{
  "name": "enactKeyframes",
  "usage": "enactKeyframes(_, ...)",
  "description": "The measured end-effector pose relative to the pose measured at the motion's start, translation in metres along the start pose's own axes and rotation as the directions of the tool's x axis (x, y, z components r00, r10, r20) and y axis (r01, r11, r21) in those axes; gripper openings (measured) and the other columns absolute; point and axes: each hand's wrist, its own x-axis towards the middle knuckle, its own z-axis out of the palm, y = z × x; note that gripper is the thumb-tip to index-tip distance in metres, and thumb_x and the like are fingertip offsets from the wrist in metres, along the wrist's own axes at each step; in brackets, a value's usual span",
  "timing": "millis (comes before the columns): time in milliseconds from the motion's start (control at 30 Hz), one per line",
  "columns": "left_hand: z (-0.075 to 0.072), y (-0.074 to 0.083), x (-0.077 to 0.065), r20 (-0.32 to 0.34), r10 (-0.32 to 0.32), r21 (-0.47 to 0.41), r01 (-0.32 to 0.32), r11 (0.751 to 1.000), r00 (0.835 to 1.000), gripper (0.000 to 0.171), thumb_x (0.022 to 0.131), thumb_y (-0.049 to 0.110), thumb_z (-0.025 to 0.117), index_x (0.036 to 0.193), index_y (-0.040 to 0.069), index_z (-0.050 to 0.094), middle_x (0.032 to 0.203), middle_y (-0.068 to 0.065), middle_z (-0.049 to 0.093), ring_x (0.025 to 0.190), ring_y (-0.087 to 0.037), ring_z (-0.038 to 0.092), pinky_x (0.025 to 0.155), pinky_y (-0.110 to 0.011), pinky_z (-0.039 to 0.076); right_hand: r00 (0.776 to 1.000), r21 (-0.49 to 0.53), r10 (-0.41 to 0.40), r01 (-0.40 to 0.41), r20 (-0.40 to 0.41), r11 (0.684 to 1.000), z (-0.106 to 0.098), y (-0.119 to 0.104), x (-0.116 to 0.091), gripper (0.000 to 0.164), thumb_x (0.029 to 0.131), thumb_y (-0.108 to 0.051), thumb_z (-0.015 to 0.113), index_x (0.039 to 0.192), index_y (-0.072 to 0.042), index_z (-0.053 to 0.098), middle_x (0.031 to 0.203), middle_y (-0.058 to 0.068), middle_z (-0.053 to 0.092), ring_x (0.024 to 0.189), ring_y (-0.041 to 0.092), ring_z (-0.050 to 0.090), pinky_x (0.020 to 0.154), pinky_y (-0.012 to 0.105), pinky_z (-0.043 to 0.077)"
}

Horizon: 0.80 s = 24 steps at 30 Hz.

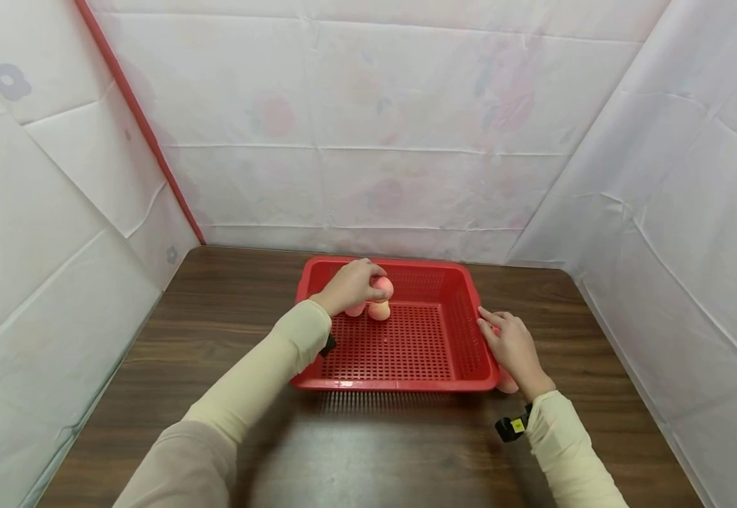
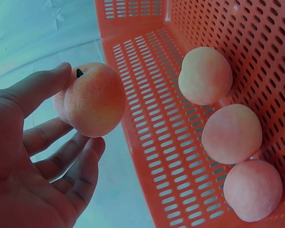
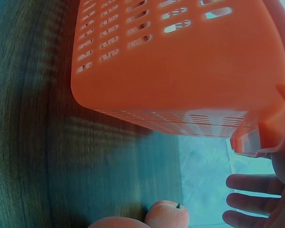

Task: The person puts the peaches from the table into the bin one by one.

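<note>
My left hand [image 1: 351, 286] pinches a peach [image 2: 94, 99] between thumb and fingers, over the left part of the red plastic basket [image 1: 394, 386]. Three more peaches, among them a pale one [image 2: 206, 76], lie along the basket wall in the left wrist view; the head view shows only part of this group, such as a yellowish peach [image 1: 379, 310]. My right hand [image 1: 516, 349] is at the basket's right rim, its fingers fairly straight and the thumb side touching the rim. Beside the basket, partly under that hand, is a peach [image 1: 507, 382]; another peach [image 3: 167, 214] shows in the right wrist view.
The basket stands on a dark wood-grain table [image 1: 216, 339], near its back edge. White patterned sheets [image 1: 368, 127] enclose the table at the back and both sides. A red strip [image 1: 146, 134] runs down the back left corner.
</note>
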Motion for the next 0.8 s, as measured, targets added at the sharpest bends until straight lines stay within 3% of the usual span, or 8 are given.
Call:
enactKeyframes(500, 0.024, 0.002, 0.016, 0.054, 0.014, -0.039, -0.012, 0.999, 0.998, 0.044, 0.090, 0.028, 0.069, 0.129, 0.008, 0.062, 0.123, -0.008, 0.061, 0.113, -0.024, 0.058, 0.097, -0.038, 0.048, 1.000, -0.001, -0.015, 0.015, -0.015, 1.000, 0.003, 0.006, -0.002, 0.041, 0.099, -0.022, 0.056, 0.137, -0.008, 0.055, 0.120, 0.027, 0.062, 0.111, 0.044, 0.055, 0.092, 0.059, 0.046)
enactKeyframes(800, 0.039, 0.006, 0.026, 0.078, 0.030, -0.008, -0.030, 1.000, 0.997, 0.043, 0.090, 0.026, 0.070, 0.128, 0.007, 0.063, 0.126, -0.008, 0.063, 0.118, -0.025, 0.058, 0.100, -0.039, 0.047, 1.000, 0.010, -0.006, 0.006, -0.023, 1.000, 0.004, 0.009, -0.003, 0.041, 0.099, -0.023, 0.056, 0.137, -0.009, 0.056, 0.121, 0.026, 0.063, 0.111, 0.043, 0.056, 0.093, 0.058, 0.047)
